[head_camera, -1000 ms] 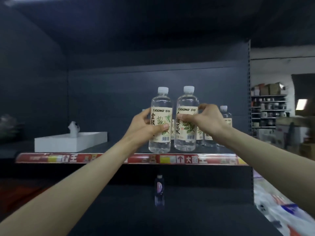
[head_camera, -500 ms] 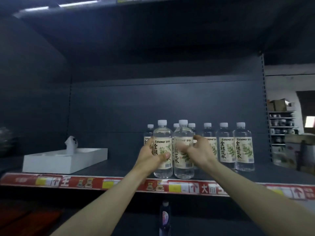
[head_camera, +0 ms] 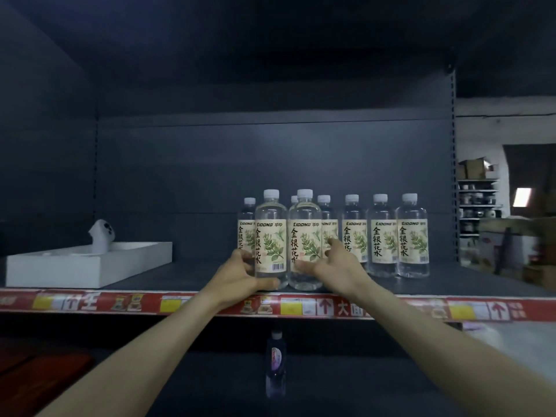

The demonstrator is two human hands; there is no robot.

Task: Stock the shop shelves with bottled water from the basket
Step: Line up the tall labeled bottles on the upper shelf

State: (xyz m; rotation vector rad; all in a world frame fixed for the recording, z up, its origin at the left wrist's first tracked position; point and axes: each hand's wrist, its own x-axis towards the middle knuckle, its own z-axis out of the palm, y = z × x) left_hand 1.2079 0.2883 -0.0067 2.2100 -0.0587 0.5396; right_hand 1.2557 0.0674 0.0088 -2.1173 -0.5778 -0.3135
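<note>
Two clear water bottles with cream leaf labels and white caps stand side by side at the front of the dark shelf [head_camera: 186, 276]. My left hand [head_camera: 237, 278] grips the base of the left bottle [head_camera: 270, 236], thumb in front and fingers behind. My right hand [head_camera: 337, 269] lies beside the right bottle [head_camera: 304, 236] with fingers spread; its thumb touches the bottle's lower part. Several identical bottles [head_camera: 382, 236] stand in a row behind and to the right. The basket is out of view.
A white tray [head_camera: 75, 266] holding a small white object sits at the shelf's left. A red and yellow price strip [head_camera: 90, 302] runs along the shelf edge. One small purple bottle [head_camera: 276, 365] stands on the lower shelf. Storage racks show at far right.
Both bottles went from held in the air to standing on the shelf front. My right hand has loosened from its bottle and spread its fingers; my left hand slid down to the base.
</note>
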